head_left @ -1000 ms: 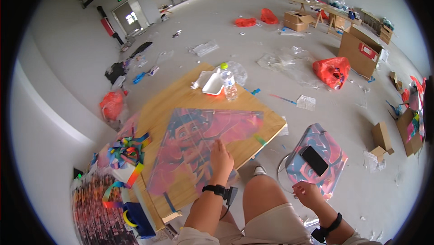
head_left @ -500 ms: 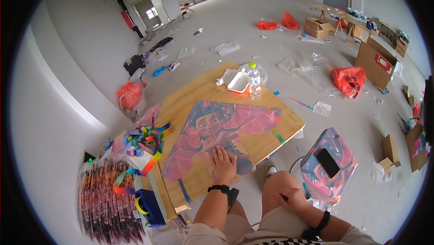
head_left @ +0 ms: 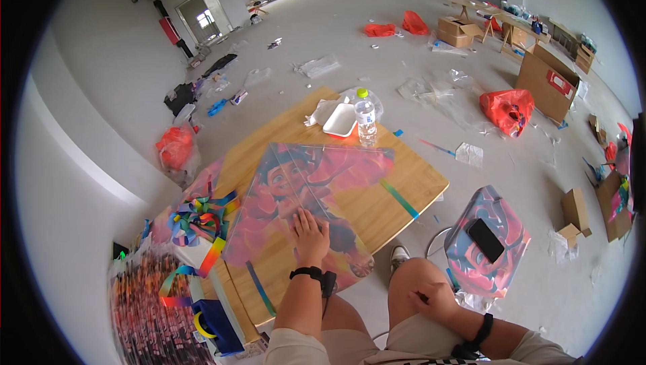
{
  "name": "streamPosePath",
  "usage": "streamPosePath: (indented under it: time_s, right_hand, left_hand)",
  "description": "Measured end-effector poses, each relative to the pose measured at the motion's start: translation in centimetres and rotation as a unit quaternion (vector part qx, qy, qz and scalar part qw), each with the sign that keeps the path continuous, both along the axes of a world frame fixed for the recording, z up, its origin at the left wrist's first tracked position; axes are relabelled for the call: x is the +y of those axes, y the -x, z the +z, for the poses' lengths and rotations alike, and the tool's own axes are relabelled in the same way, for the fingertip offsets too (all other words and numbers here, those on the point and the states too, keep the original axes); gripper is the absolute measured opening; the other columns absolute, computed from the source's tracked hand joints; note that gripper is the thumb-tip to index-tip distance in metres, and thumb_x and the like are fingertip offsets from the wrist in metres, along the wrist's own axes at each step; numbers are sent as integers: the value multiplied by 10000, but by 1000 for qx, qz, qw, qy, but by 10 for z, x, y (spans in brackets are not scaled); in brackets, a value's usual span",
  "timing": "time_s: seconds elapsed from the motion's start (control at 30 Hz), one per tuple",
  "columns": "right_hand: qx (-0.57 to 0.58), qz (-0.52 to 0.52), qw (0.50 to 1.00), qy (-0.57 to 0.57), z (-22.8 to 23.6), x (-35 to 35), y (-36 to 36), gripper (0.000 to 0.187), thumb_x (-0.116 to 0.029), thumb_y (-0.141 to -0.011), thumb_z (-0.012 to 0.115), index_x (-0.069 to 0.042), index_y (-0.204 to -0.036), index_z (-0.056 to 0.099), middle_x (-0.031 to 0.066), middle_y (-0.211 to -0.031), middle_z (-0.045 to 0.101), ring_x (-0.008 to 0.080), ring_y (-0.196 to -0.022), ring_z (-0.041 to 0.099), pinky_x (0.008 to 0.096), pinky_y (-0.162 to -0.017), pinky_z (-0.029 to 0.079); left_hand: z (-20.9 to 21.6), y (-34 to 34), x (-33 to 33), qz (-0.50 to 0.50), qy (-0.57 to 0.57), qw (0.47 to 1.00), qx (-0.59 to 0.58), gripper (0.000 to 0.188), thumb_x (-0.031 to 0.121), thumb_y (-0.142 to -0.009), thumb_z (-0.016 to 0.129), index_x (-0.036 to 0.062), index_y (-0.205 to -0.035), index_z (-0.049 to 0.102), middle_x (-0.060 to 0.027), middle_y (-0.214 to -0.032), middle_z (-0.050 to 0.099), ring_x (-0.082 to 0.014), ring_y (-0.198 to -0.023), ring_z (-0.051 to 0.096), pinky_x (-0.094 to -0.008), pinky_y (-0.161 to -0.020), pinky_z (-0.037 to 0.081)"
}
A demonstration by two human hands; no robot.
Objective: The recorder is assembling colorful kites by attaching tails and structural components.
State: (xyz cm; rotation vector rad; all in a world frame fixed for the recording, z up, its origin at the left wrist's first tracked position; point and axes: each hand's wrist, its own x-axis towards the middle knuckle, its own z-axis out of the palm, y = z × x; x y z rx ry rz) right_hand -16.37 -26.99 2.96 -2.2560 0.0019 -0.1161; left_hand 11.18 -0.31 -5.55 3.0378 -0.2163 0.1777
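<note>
A kite (head_left: pixel 269 190) with a colourful cartoon print and thin rods lies on the wooden table (head_left: pixel 420 183). My left hand (head_left: pixel 309 237) rests palm down on its lower middle, fingers stretched out. The kite's near right corner reaches over the table edge. My right hand (head_left: pixel 434 301) lies curled on my right thigh, away from the table. Something small and dark shows at its fingers, too small to name. Blue-green strips (head_left: pixel 400 198) lie across the tabletop beside the kite.
A water bottle (head_left: pixel 365 119) and a white foam tray (head_left: pixel 340 120) stand at the table's far end. Rainbow ribbons (head_left: pixel 202 220) heap at the left, above a stack of printed sheets (head_left: pixel 155 304). A phone (head_left: pixel 486 240) lies on a print-covered stool (head_left: pixel 494 274) at my right.
My left hand and the kite have shifted left and towards me, baring more of the right-hand strip. The whole view has turned slightly. My right hand stays on the thigh.
</note>
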Motion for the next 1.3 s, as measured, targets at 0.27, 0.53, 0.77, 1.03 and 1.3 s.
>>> streamPosePath:
  time_s: [0.27,0.53,0.77,1.03,1.3]
  right_hand:
    - [16,-6,1000,-18,5,3,-4,105,-163,-828,715,-60,-816,700,109,-638,629,242,-544,625,347,-519,488]
    - [12,-14,1000,-17,-2,1,-3,143,-208,-834,712,-69,-810,687,102,-678,661,272,-566,641,367,-534,504]
    - [8,-9,999,-33,0,4,-6,145,-212,-838,712,-71,-809,690,104,-666,650,266,-561,635,366,-535,499]
    - [19,-37,999,-17,-3,2,-1,132,-185,-827,725,-67,-784,684,95,-608,621,238,-521,612,355,-501,478]
    - [38,-21,999,-33,-6,-1,-1,67,-104,-836,682,-41,-821,695,103,-657,636,221,-554,619,332,-534,479]
  left_hand:
    - [-1,-14,10,-6,6,1000,-11,726,488,-1002,351,-25,-1505,255,-184,-1599,191,-350,-1475,178,-500,-1190,139]
    - [3,-14,12,-8,0,1000,2,730,486,-1008,334,-26,-1515,221,-186,-1606,167,-341,-1485,148,-483,-1197,111]
    - [8,-4,32,15,11,1000,6,737,493,-1005,335,-22,-1519,215,-179,-1608,167,-334,-1488,143,-469,-1202,86]
    - [3,-9,39,12,-1,1000,-16,731,488,-1000,354,-13,-1517,229,-181,-1601,190,-332,-1479,176,-477,-1199,115]
    - [0,-23,49,11,11,1000,-18,730,478,-997,374,-14,-1516,229,-176,-1598,196,-330,-1472,195,-482,-1197,125]
